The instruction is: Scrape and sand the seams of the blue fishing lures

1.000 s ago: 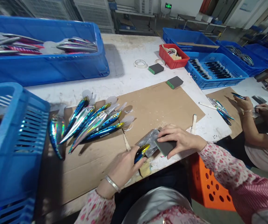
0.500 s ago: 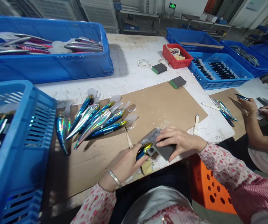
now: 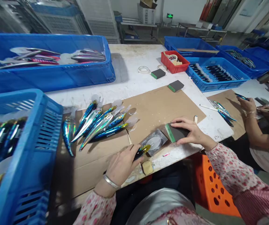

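My left hand [image 3: 124, 164] is closed around a fishing lure [image 3: 143, 151], whose yellow-gold end sticks out past the fingers. A clear, rounded lip from the lure lies over a dark grey flat pad [image 3: 153, 141] on the table. In my right hand [image 3: 190, 132] is a black sanding block [image 3: 177, 132] with a green edge, held just right of the pad and apart from the lure. A small yellowish block [image 3: 148, 167] sits by the table's front edge. Several blue and silver lures [image 3: 101, 122] lie on the cardboard [image 3: 148, 106] to the left.
Blue crates [image 3: 55, 125] of lures stand at left, with another blue bin [image 3: 66, 73] behind. Two more sanding blocks [image 3: 158, 74], a tape roll [image 3: 144, 69] and a red box [image 3: 175, 67] are farther back. At right, a co-worker's hand [image 3: 246, 104] holds a lure.
My right hand has moved the sanding block right, off the lure's lip and the pad, uncovering both. My left hand still holds the lure. The whole view has shifted slightly.
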A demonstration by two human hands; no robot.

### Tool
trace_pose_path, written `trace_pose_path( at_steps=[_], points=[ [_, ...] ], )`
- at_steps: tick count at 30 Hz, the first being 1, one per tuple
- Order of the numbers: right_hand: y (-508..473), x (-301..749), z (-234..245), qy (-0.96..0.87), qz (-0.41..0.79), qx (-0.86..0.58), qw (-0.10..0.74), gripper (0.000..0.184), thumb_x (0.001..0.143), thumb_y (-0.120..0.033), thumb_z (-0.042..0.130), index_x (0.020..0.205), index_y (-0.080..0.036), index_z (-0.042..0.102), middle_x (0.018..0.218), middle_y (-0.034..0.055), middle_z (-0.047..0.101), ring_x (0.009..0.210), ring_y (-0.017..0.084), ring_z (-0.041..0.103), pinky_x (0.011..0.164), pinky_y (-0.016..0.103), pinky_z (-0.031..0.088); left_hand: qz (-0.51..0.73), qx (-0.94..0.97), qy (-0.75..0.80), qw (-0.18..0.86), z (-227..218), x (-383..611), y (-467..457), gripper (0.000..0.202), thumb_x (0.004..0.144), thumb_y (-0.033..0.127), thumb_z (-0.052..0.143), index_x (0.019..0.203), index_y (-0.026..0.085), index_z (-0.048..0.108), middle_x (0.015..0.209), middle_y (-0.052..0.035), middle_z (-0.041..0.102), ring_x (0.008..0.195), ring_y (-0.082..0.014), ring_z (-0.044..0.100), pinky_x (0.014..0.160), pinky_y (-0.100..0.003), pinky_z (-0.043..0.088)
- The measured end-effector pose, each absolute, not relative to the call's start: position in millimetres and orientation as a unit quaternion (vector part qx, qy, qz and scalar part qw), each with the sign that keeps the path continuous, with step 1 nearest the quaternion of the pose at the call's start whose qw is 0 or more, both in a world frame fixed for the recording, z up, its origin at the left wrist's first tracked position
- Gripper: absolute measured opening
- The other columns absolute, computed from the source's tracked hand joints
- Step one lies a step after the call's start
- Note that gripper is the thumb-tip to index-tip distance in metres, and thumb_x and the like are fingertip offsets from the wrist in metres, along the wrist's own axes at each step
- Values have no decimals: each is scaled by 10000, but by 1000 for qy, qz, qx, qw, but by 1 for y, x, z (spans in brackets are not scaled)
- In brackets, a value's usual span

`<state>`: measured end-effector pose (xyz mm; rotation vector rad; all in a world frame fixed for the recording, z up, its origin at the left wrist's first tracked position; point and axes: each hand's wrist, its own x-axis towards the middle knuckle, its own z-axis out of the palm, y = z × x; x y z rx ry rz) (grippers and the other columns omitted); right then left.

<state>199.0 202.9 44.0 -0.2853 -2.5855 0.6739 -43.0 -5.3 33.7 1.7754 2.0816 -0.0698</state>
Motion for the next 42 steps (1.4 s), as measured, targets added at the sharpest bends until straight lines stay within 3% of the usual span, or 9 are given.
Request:
trace_pose_path(
  at_steps=[3,7,12,21,42],
  points=[
    [193,192,43,-933,223,-124,254,664,765,-591,695,1297,-224,543,1250,141,548,1139,285,528,966,451,417,-88,645,743,158,34,-46,1,257,927,378,453,1084,192,535,1058,-82,636,844,-242,672,618,-309,469],
    [177,171,33,-951,196,-124,206,601,843,-564,625,1307,-196,520,1324,155,508,1182,283,488,976,455,383,-93,653,739,138,24,-47,8,253,923,392,457,1050,189,537,1031,-80,631,843,-247,672,599,-312,459],
    [161,143,25,-964,161,-143,159,485,879,-543,590,1240,-219,593,1320,119,530,1178,266,465,958,424,365,-84,657,739,128,14,-49,10,288,921,437,445,1051,200,545,1005,-67,645,807,-245,674,581,-315,445],
    [148,141,15,-955,124,-180,199,480,893,-562,551,1218,-214,614,1272,125,558,1129,265,480,921,415,371,-83,667,731,116,13,-51,7,219,863,302,553,1064,213,563,1014,-52,641,814,-244,667,580,-316,446],
    [130,137,13,-945,79,-242,203,456,899,-514,569,1236,-209,599,1265,129,553,1137,274,464,912,415,372,-67,661,735,140,15,-50,9,277,835,308,584,1096,219,557,1048,-62,632,825,-242,667,603,-316,463]
  ],
)
